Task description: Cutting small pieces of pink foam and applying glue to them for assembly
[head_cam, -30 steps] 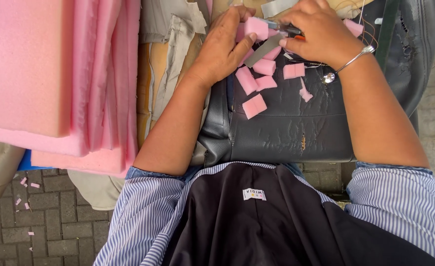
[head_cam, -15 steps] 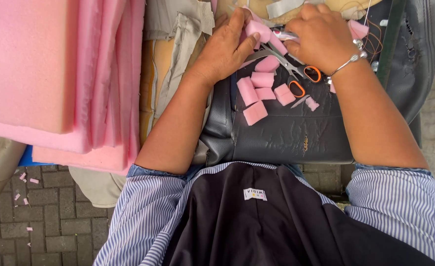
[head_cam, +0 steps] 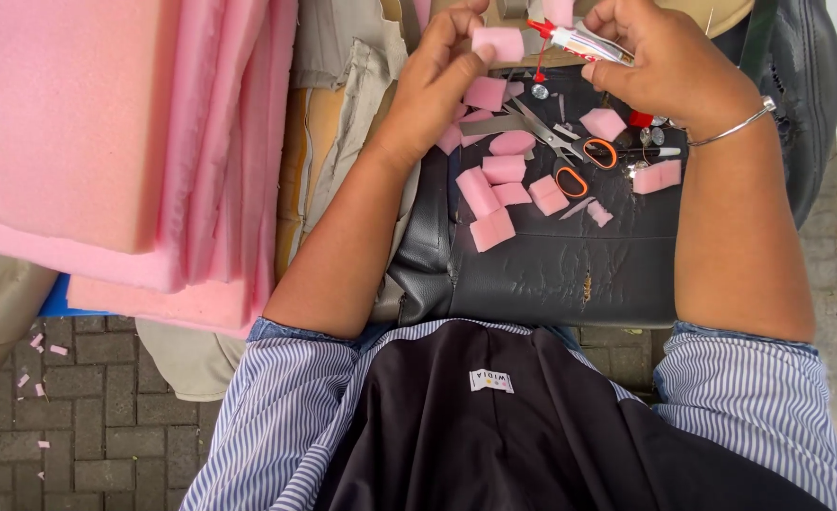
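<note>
Already a dozen or so cut pink foam pieces [head_cam: 494, 194] lie beside the scissors [head_cam: 556, 142] on the black leather surface [head_cam: 551, 274], while the left hand [head_cam: 433, 80] pinches one foam block [head_cam: 497, 43] in closed fingers and the right hand [head_cam: 669, 61] grips a small glue tube [head_cam: 579, 40], seemingly with gluing just starting.

A small pink foam block [head_cam: 497, 43] is held in the left hand [head_cam: 435, 80]. A little glue tube [head_cam: 579, 41] is held in the right hand [head_cam: 660, 66]. Orange-handled scissors [head_cam: 556, 142] are laid on the black leather piece [head_cam: 570, 265] among pink foam pieces [head_cam: 491, 229].

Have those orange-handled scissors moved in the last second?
Yes. The scissors left the right hand and now lie on the black leather, among the pink foam pieces.
</note>
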